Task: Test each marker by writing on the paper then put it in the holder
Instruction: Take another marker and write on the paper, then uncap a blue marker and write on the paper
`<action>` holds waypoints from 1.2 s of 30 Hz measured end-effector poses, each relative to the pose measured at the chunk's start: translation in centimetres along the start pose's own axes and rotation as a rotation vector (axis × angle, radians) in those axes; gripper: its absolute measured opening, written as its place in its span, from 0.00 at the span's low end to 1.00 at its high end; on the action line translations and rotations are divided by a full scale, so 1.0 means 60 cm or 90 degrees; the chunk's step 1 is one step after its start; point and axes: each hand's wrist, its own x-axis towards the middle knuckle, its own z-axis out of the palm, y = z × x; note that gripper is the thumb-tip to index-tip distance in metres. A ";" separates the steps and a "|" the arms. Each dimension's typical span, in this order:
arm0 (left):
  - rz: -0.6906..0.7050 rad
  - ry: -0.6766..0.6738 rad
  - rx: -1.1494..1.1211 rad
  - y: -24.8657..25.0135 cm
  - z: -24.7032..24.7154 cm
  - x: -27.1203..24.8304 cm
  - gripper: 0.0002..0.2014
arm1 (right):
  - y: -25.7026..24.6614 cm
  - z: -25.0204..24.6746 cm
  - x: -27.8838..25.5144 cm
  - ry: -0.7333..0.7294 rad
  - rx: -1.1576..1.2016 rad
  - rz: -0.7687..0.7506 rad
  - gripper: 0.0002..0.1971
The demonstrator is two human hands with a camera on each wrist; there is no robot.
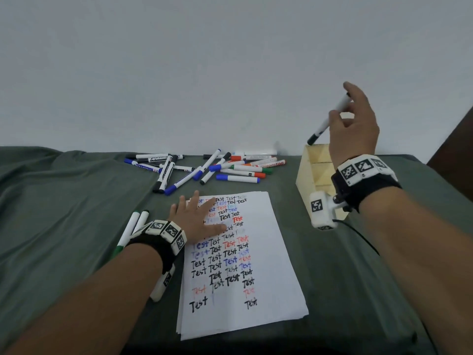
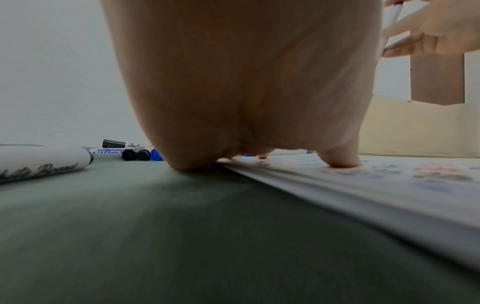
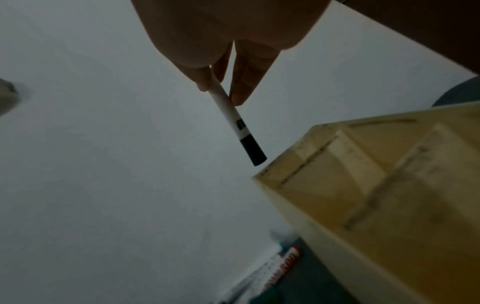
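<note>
My right hand (image 1: 344, 116) pinches a white marker with a black cap (image 1: 329, 120), cap end down, just above the far left corner of the wooden holder (image 1: 307, 172). In the right wrist view the black-capped marker (image 3: 235, 119) hangs from my fingertips (image 3: 240, 96) close to the holder's rim (image 3: 285, 174). My left hand (image 1: 198, 216) lies flat with straight fingers on the top left of the paper (image 1: 256, 316), which is covered in the word "Test" in several colours. In the left wrist view the left hand's fingertips (image 2: 340, 160) press on the paper stack (image 2: 389, 195).
A heap of several markers (image 1: 204, 166) with blue, black, red, orange and green caps lies behind the paper by the wall. Two green markers (image 1: 133, 226) lie left of my left wrist. A green cloth (image 1: 64, 201) covers the table.
</note>
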 end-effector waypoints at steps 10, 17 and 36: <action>0.004 -0.003 -0.011 0.001 0.001 0.003 0.50 | 0.063 0.021 -0.033 -0.190 -0.229 0.057 0.18; 0.003 -0.007 -0.020 0.003 -0.002 0.001 0.50 | 0.030 0.088 -0.088 -0.411 -0.318 -0.158 0.25; -0.011 0.130 0.025 -0.031 -0.036 0.030 0.41 | 0.071 0.167 -0.209 -0.948 -0.558 -0.079 0.48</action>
